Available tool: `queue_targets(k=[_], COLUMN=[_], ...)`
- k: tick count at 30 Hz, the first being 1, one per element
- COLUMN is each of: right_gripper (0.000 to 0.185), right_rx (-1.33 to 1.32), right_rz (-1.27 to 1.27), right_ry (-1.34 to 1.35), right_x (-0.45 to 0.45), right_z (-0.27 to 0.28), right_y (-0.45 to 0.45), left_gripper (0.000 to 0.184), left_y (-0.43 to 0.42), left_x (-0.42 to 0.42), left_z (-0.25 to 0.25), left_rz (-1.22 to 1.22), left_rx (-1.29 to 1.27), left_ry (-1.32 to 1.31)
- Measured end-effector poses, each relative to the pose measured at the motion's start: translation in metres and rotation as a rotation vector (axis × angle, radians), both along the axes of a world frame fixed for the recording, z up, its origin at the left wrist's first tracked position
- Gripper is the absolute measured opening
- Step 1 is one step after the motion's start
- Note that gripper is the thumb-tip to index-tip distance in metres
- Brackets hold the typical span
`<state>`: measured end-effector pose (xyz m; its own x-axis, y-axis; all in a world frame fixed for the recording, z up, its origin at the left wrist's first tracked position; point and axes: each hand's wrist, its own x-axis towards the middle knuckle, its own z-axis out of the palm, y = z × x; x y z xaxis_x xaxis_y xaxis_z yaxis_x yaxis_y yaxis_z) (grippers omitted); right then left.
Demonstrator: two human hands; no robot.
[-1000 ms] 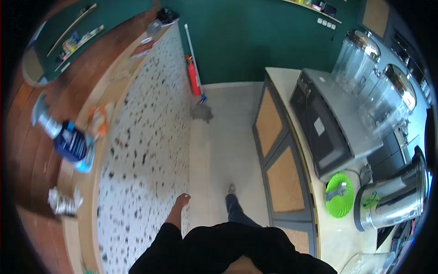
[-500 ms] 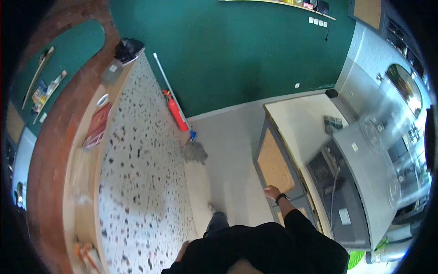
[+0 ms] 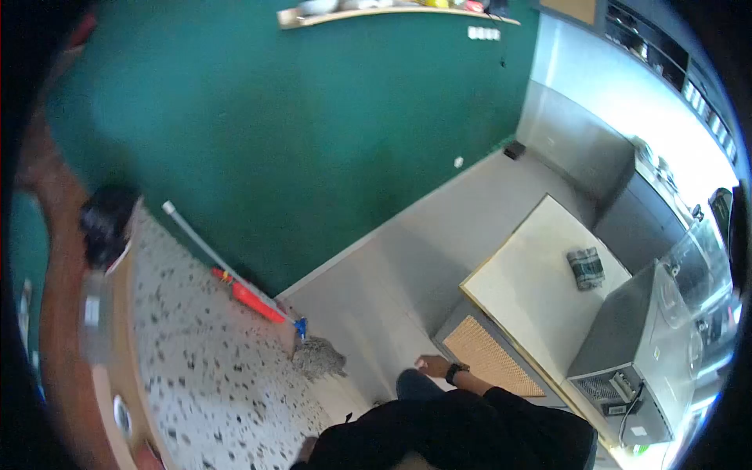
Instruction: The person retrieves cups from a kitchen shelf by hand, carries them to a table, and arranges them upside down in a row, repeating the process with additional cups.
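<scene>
My right hand [image 3: 432, 365], with a dark band on the wrist, hangs in front of a cabinet with a woven door panel [image 3: 489, 356]. Its fingers look loosely curled, and I see nothing in them. At the bottom edge my left hand [image 3: 305, 449] shows only in part beside my dark top, its fingers hidden. Ahead on the left, a mop [image 3: 317, 359] with a grey head and pale handle leans in the corner, next to a red fire extinguisher [image 3: 257, 301]. Neither hand touches them.
A speckled counter front [image 3: 211, 376] runs along the left. On the right, a pale worktop [image 3: 517, 282] carries a folded checked cloth [image 3: 586, 269] and a grey metal appliance [image 3: 627, 360]. The green wall [image 3: 313, 133] closes off the far side, with a shelf [image 3: 392, 13] high up.
My view has turned to the right and moved forward. The mop, extinguisher and worktop appear nearer. My right hand has moved left in view, closer to my body.
</scene>
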<state>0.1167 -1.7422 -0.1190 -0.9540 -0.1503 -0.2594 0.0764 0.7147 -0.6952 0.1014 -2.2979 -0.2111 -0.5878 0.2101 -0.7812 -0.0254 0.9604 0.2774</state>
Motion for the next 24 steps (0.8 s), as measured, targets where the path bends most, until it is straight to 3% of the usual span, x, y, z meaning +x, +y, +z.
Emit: queue_targets(k=[1, 3, 7, 9, 11, 13, 16, 20, 24], right_gripper=[0.030, 0.029, 0.027, 0.025, 0.024, 0.024, 0.025, 0.025, 0.027], right_rx=[-0.097, -0.079, -0.193, -0.294, -0.349, -0.429, -0.297, -0.304, -0.086], right_rz=[-0.203, -0.263, -0.383, -0.394, -0.516, -0.589, -0.666, -0.680, -0.835], right_ry=[-0.184, 0.009, 0.043, 0.061, 0.110, 0.143, 0.282, 0.416, 0.185], right_x=[-0.024, -0.069, -0.149, -0.194, -0.243, -0.295, -0.370, -0.434, -0.454], right_z=[0.003, 0.071, 0.122, 0.095, 0.098, 0.118, 0.164, 0.195, 0.168], right_y=[0.004, 0.013, 0.049, 0.075, 0.102, 0.135, 0.194, 0.279, 0.355], left_gripper=[0.042, 0.043, 0.037, 0.036, 0.034, 0.033, 0.032, 0.030, 0.028], left_y=[-0.001, 0.021, 0.115, 0.183, 0.245, 0.291, 0.363, 0.483, 0.617], left_x=[-0.060, -0.192, -0.397, -0.484, -0.529, -0.558, -0.598, -0.655, -0.726], left_z=[-0.004, -0.001, 0.023, 0.042, 0.048, 0.048, 0.040, 0.015, -0.005], left_rz=[-0.180, -0.383, 0.355, 0.616, 0.532, 0.295, -0.095, -0.390, -0.559], left_rx=[-0.047, -0.090, 0.162, 0.312, 0.365, 0.305, 0.193, 0.123, 0.088], left_ry=[0.052, 0.194, 0.160, 0.167, 0.151, 0.088, -0.013, -0.113, -0.132])
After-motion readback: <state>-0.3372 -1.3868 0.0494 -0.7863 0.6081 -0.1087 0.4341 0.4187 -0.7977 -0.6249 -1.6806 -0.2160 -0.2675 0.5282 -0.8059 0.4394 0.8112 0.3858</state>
